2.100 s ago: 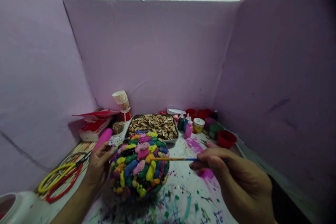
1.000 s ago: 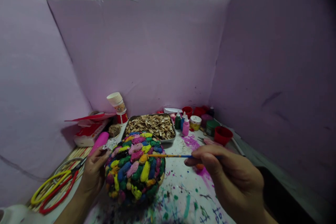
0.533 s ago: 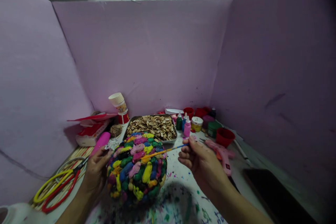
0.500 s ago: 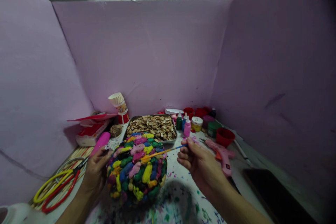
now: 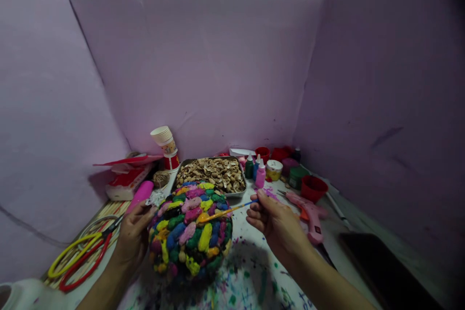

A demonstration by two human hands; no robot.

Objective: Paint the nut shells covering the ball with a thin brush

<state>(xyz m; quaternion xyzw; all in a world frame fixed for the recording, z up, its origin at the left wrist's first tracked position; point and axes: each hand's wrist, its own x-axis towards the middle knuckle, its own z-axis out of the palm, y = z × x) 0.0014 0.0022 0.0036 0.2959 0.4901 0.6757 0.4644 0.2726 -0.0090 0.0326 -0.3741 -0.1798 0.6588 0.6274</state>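
Note:
A rounded object covered in painted peanut shells (image 5: 178, 237), in yellow, green, blue, pink and orange, is in front of me. My left hand (image 5: 135, 230) grips its left edge, thumb on the near side; the fingers behind are partly hidden. In my right hand (image 5: 271, 210) a thin paintbrush (image 5: 236, 208) is pinched between thumb and fingers. Its orange-coated tip touches a shell (image 5: 202, 218) near the middle of the object, and that shell shows wet-looking orange paint. Beyond the object lies a metal tray (image 5: 238, 195) heaped with plain peanut shells (image 5: 210, 173).
Paint bottles (image 5: 260, 174), a paint jar (image 5: 273, 170) and a red cup (image 5: 314, 189) stand right of the tray. A pink glue gun (image 5: 308, 218) and a dark phone (image 5: 381, 266) lie to the right. Scissors (image 5: 82, 256), a tissue pack (image 5: 127, 184) and stacked paper cups (image 5: 165, 143) are left.
The orange patch under the brush tip looks larger and brighter. Both hands keep their hold, and the whole view has shifted slightly.

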